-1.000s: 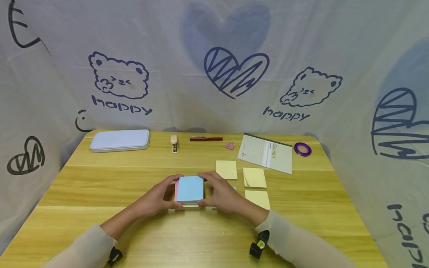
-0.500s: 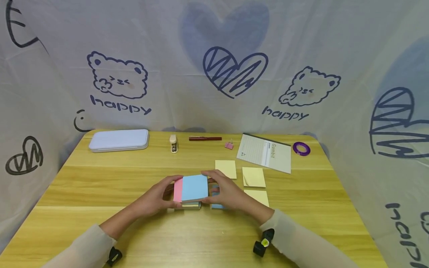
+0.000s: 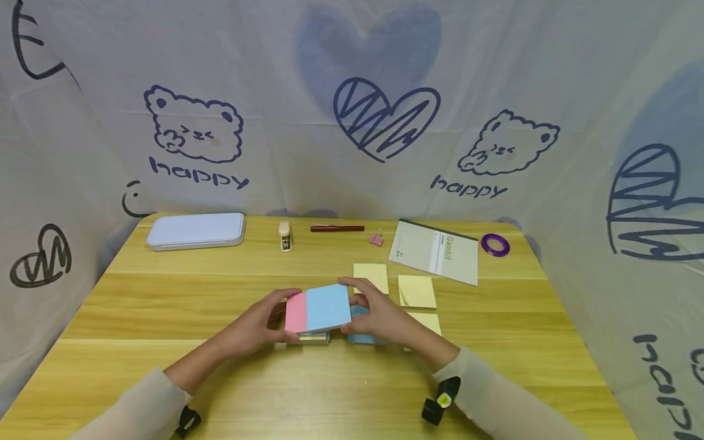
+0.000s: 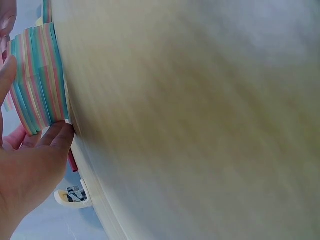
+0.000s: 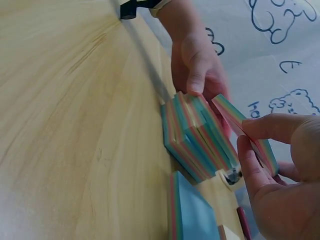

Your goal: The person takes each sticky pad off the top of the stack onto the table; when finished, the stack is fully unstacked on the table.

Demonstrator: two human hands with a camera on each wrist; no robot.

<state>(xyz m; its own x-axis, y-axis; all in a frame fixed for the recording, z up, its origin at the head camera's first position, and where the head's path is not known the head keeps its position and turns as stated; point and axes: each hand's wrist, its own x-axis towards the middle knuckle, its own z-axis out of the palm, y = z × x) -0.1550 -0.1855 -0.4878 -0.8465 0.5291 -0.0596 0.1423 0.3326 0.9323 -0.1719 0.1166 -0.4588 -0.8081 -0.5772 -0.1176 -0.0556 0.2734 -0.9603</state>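
Slid further to the right since the earlier frames: the thin blue-topped slice of sticky notes [image 3: 327,307], drawn off the multicoloured block of notes [image 3: 308,336] by the right hand [image 3: 379,318], so a pink sheet [image 3: 295,312] now shows beside it where only a sliver showed a moment ago. Judged as a layer being split off the block, with the parting nearly done.

Right grip pinched on the slice, thumb at the near edge and fingertips [image 5: 260,131] at the far one. Left hand [image 3: 258,324] curled round the block's left side, steadying it on the yellow wooden surface [image 3: 165,305], thumb [image 5: 196,80] pressed on the top edge.

Slice lifted at the right and tilted, broad face upward, roughly square, so hardly any long axis; edges turned slightly clockwise off the block beneath. Block sitting at the near centre, a second blue pad [image 3: 360,336] just right of it, three pale yellow squares [image 3: 416,291] beyond.
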